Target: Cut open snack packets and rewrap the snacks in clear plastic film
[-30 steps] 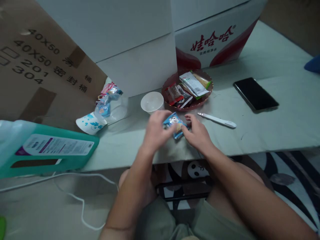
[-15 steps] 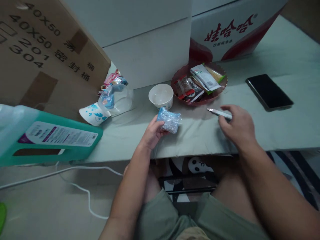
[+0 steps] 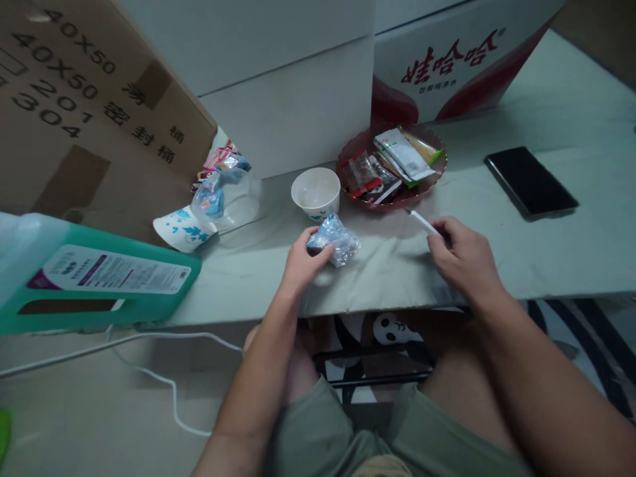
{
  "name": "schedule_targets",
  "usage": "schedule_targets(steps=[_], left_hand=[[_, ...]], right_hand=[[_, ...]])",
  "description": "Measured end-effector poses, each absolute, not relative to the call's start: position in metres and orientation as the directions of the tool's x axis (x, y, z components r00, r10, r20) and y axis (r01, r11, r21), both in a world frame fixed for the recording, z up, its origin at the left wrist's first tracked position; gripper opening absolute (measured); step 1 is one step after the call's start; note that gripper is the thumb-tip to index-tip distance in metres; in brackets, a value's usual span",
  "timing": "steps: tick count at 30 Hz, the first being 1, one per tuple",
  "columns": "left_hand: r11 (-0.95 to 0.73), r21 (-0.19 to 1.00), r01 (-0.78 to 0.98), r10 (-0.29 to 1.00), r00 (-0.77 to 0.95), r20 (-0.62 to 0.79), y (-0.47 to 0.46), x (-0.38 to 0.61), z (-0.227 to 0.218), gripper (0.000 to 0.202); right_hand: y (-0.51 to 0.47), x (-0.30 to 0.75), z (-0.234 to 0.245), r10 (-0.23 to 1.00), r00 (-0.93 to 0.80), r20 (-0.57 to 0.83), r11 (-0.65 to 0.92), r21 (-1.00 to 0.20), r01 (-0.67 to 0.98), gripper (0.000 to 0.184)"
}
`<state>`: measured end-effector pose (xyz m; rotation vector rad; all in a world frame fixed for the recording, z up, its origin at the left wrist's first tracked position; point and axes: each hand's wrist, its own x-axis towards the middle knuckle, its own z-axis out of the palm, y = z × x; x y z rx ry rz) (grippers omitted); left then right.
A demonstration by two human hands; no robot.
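Note:
My left hand (image 3: 301, 262) is closed around one end of a small blue and clear crinkled plastic packet (image 3: 342, 244), held just above the table in front of a white paper bowl (image 3: 316, 193). Part of the packet is hidden by my thumb and fingers. To the right, my right hand (image 3: 463, 255) pinches what looks like a slim white utility knife (image 3: 424, 222); its dark tip points up and left, towards a red scalloped plate (image 3: 397, 205). Several food packets (image 3: 405, 156) lie on that plate. The two hands are apart.
A black phone (image 3: 530, 182) lies at the right. A tipped paper cup (image 3: 183, 228), a clear plastic container (image 3: 243, 199) and a big green jug (image 3: 183, 291) stand left. A cardboard box (image 3: 114, 185) and a white and red carton (image 3: 447, 73) rise behind.
My left hand has turned the packet, and my thumb now lies across its front. The utility knife in my right hand has tilted more upright. The view has shifted slightly.

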<state>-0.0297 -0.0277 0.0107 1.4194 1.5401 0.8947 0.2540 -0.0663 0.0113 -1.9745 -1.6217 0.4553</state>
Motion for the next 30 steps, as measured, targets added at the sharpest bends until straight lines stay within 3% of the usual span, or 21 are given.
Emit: schedule_targets(steps=[2,5,10,13,17,19,21,23,26,28,30], left_hand=[[0.039,0.869,0.493,0.999,-0.017,-0.035,-0.025,-0.03,0.008,0.048],[0.033,0.866,0.499,0.999,0.004,-0.04,-0.021,-0.031,0.002,0.045],[-0.067,0.834,0.547,0.99,-0.066,0.123,-0.019,-0.038,-0.007,0.057],[-0.177,0.776,0.605,0.978,0.021,0.207,-0.021,-0.04,-0.006,0.061],[-0.198,0.753,0.628,0.98,0.11,0.166,-0.021,-0.037,-0.001,0.032],[-0.146,0.824,0.548,0.989,0.06,0.136,-0.02,-0.035,0.002,0.019],[-0.048,0.922,0.384,0.998,-0.01,0.056,-0.02,-0.032,0.005,0.02],[0.126,0.979,0.158,0.991,-0.064,-0.117,-0.02,-0.029,0.008,0.023],[0.366,0.924,-0.106,0.924,-0.075,-0.375,-0.021,-0.024,0.015,0.023],[0.41,0.893,-0.189,0.9,-0.073,-0.429,-0.022,-0.02,0.019,0.022],[0.408,0.883,-0.23,0.899,-0.068,-0.433,-0.021,-0.019,0.021,0.022]], right_hand=[[-0.061,0.255,0.008,0.977,0.201,0.072,-0.136,-0.516,0.845,0.029],[-0.056,0.257,0.0,0.987,0.151,0.059,-0.109,-0.448,0.888,0.032],[-0.057,0.248,-0.002,0.996,0.031,0.08,0.02,-0.565,0.825,0.032],[-0.058,0.237,0.001,0.998,0.01,0.054,0.022,-0.56,0.828,0.033],[-0.055,0.229,0.0,0.999,0.016,0.027,-0.004,-0.394,0.919,0.034],[-0.053,0.23,-0.001,0.998,0.049,0.031,-0.037,-0.309,0.95,0.034],[-0.052,0.232,-0.003,0.99,0.093,0.103,-0.06,-0.289,0.955,0.033],[-0.054,0.23,-0.003,0.973,0.044,0.225,0.049,-0.393,0.918,0.034],[-0.058,0.216,-0.004,0.907,-0.199,0.372,0.395,-0.583,0.71,0.038],[-0.06,0.202,-0.007,0.86,-0.324,0.394,0.509,-0.624,0.592,0.045],[-0.061,0.189,-0.01,0.852,-0.375,0.365,0.523,-0.634,0.57,0.043]])
